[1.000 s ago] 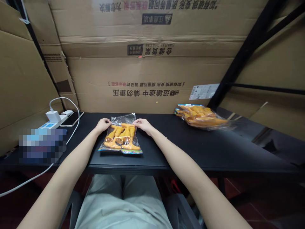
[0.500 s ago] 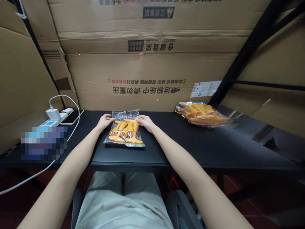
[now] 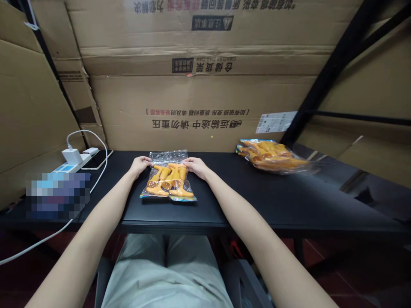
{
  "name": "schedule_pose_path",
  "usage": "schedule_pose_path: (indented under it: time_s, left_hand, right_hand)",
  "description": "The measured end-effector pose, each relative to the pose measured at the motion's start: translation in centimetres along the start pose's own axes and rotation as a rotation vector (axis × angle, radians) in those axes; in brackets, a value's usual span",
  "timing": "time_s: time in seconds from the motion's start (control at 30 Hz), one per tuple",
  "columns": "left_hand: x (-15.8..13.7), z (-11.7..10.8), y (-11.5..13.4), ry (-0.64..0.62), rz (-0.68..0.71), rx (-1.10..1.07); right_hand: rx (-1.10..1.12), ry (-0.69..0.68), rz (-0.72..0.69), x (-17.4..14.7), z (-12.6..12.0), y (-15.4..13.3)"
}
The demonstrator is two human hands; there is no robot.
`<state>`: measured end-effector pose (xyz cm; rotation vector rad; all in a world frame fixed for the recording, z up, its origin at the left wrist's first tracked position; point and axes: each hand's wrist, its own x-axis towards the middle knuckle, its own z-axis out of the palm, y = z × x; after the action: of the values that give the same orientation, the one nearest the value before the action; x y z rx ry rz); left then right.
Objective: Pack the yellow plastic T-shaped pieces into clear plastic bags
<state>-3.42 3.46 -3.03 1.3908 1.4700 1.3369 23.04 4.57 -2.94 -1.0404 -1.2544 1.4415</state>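
Note:
A clear plastic bag (image 3: 168, 157) lies on the black table in front of me, its colourful printed edge towards me. Inside it are several glossy orange pieces (image 3: 176, 177) with T-shaped ends and round, cup-like openings; I cannot make out exactly what they are. My left hand (image 3: 140, 166) pinches the bag's left side near its far end. On the opposite side, my right hand (image 3: 195, 166) pinches the bag at about the same height. The fingertips of both hands are closed on the film.
More bagged orange pieces (image 3: 272, 156) are piled at the back right. To the left stand a power strip (image 3: 66, 166) with a white charger (image 3: 72, 155), a phone (image 3: 96, 160) and a blurred-out item (image 3: 58, 194). A white cable (image 3: 105, 160) loops there. Cardboard (image 3: 199, 92) walls the back.
Both hands keep their hold on the plastic bag. Its near edge has tilted slightly, and the orange pieces show a little more from above. The camera view has shifted slightly.

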Motion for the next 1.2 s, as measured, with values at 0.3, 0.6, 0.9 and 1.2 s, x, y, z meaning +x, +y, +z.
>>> schedule_pose_path:
  time_s: [0.3,0.6,0.9,1.2]
  left_hand:
    - [-0.20,-0.10,-0.04,-0.035,0.035,0.026]
    - [-0.21,-0.56,0.01,-0.103,0.022,-0.093]
    - [-0.51,-0.31,0.40,-0.056,0.055,0.025]
    - [-0.60,-0.19,0.17,-0.071,0.227,0.389]
  right_hand:
    - [-0.023,-0.013,-0.018,-0.19,0.00,0.04]
    - [0.008,-0.041,-0.029,-0.38,-0.16,-0.12]
    - [-0.034,-0.022,-0.053,-0.34,-0.01,-0.04]
    - [-0.634,-0.026,-0.392,0.16,-0.09,-0.22]
